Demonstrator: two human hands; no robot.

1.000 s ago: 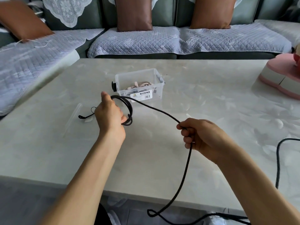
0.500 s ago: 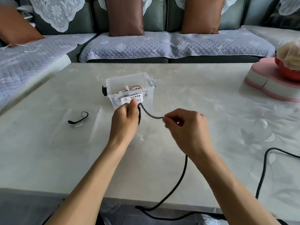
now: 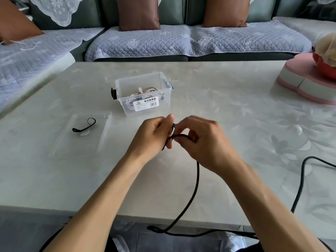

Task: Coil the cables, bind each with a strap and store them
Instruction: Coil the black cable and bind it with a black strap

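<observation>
Black cable (image 3: pixel 195 180) now pinched between closed-up hands.

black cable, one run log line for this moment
step: coiling | left hand: holds black cable | right hand: pinches it | strap: on lid

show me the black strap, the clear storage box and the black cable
black strap (image 3: pixel 84 127), head view, middle of its band
clear storage box (image 3: pixel 164 104), head view, front wall
black cable (image 3: pixel 195 186), head view, stretch below the hands
</observation>
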